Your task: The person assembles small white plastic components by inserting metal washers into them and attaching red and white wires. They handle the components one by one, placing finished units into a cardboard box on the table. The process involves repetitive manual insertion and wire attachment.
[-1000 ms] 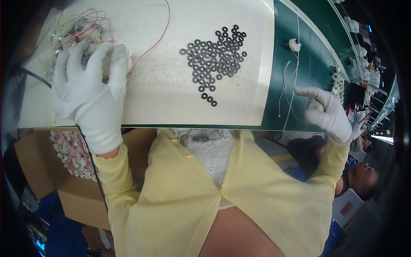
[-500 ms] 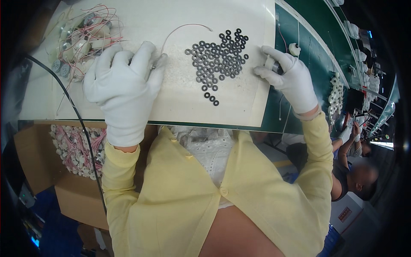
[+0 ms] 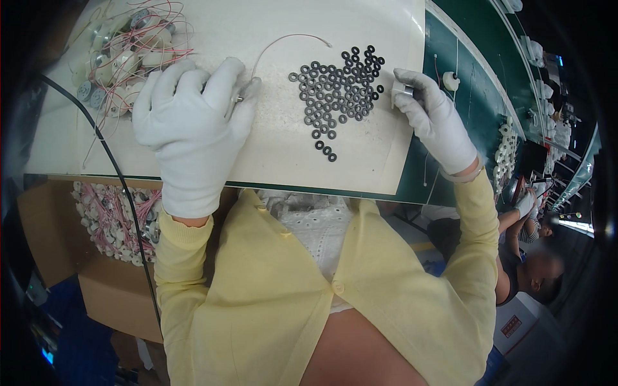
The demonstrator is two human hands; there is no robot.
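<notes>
My left hand, in a white glove, is closed on a small motor on the pale mat; only its metal shaft shows at the thumb. A thin red-and-white wire curves away from there. My right hand, also gloved, pinches a small silver motor with a white part at its outer end, above the mat's right edge. Between the hands lie many black and grey rings, flat and loosely clustered. A heap of wired motors lies beyond my left hand.
A black cable runs down at the left. Below the table edge, a cardboard box holds many wired parts. Another white motor sits on the green surface at right, near a row of white parts. A co-worker is at far right.
The whole table has shifted slightly right in the picture. My right hand has turned its motor, so more of the silver side shows. My left hand keeps its hold.
</notes>
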